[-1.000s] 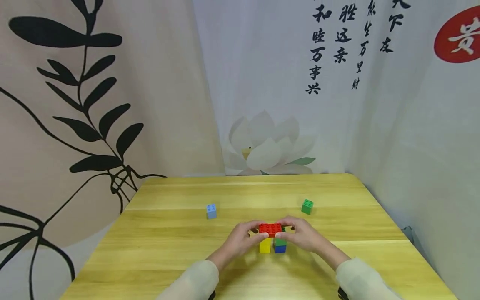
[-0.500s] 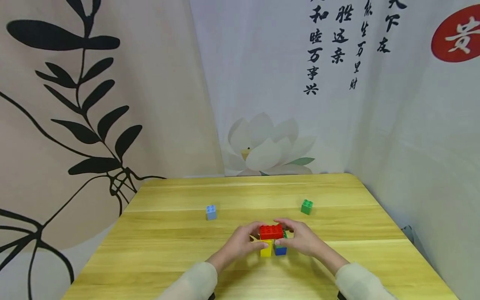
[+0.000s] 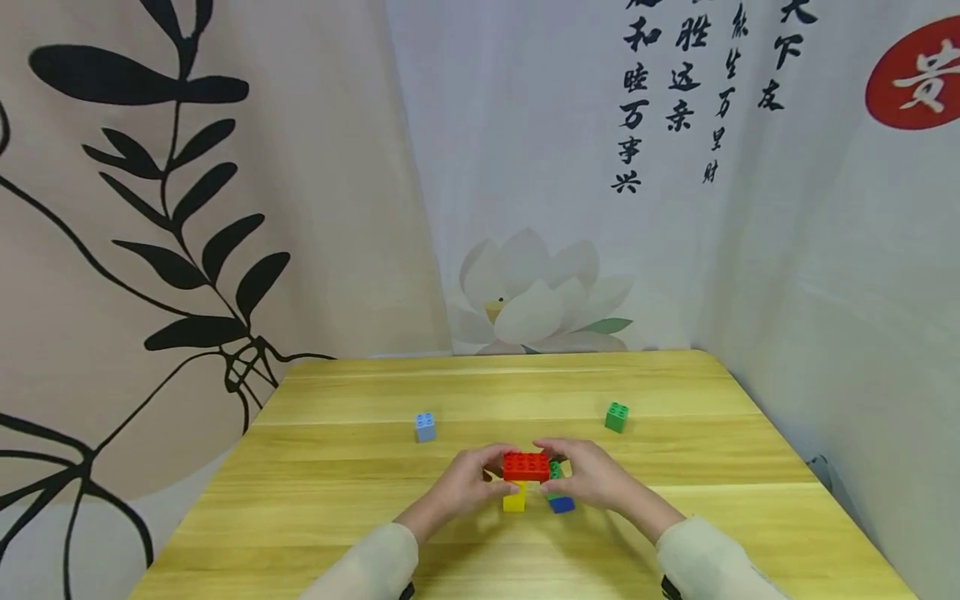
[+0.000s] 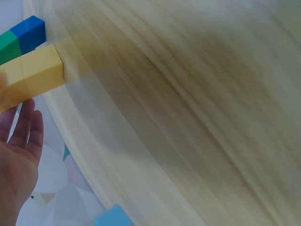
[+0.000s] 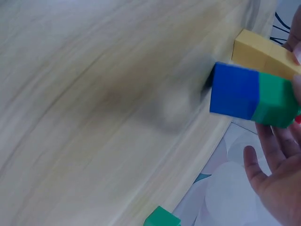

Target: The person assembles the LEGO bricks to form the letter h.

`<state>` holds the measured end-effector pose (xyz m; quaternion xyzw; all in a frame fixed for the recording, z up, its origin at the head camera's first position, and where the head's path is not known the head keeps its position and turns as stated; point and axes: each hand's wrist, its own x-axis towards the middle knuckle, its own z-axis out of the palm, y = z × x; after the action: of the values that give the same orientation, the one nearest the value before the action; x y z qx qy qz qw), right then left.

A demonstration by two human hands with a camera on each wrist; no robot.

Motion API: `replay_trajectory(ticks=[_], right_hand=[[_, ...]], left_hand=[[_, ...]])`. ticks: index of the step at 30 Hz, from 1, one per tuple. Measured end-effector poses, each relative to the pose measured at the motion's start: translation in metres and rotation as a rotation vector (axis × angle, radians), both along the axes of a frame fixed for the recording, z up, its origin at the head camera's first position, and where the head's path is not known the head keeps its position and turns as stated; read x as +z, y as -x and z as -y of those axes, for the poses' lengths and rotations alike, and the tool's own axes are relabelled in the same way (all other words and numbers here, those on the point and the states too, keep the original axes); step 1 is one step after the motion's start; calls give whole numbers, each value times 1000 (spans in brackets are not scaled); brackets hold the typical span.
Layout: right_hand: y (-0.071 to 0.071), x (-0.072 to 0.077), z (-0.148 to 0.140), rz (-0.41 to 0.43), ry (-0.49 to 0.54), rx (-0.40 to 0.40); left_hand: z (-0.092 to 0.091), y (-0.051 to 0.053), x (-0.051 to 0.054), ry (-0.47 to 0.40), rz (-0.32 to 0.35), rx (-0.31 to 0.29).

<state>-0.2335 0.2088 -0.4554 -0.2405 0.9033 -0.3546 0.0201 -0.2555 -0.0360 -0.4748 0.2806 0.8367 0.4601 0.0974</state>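
Observation:
A red brick [image 3: 527, 467] lies across the top of a yellow stack [image 3: 514, 500]. My left hand [image 3: 461, 483] grips the yellow stack [image 4: 41, 73] near its top, thumb in front and fingers behind, close to the red brick. My right hand [image 3: 596, 477] holds the green block [image 3: 555, 472] above a blue block [image 3: 561, 505]; this pair leans, and in the right wrist view the blue block [image 5: 234, 90] has its base edge tilted off the table. Fingers [image 5: 273, 146] of the right hand reach around the green block [image 5: 275, 100]. Whether red touches green is unclear.
A light blue block [image 3: 425, 427] stands farther back on the wooden table [image 3: 337, 500], left of the hands. Another green block [image 3: 617, 417] stands back right. Behind the table's far edge hangs a printed curtain [image 3: 360, 208].
The red brick and yellow stack have shifted left with my left hand. My right hand has also moved left, and the green and blue pair has gone from upright to leaning.

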Motion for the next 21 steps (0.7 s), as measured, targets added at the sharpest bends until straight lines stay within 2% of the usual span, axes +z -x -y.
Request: replay_trajectory(ticks=[4,8,12,16,19,21], right_hand=[[0,-2,-7,9,-22,-21],[-2,-8,-19,38,76,-71],[-5,-15,-28,52,154,-132],[-7,-9,-21,18,94,-172],[-6,3,-6,-103,-39,-116],[-3,9,5,-203,-118,-48]], left_hand=[[5,0,-5,-32,4,25],[8,1,-5,-23,-3,50],[7,1,-5,-12,-2,36],[7,1,-5,-11,-11,29],[9,1,-6,-12,-24,27],[9,0,-7,-11,-28,29]])
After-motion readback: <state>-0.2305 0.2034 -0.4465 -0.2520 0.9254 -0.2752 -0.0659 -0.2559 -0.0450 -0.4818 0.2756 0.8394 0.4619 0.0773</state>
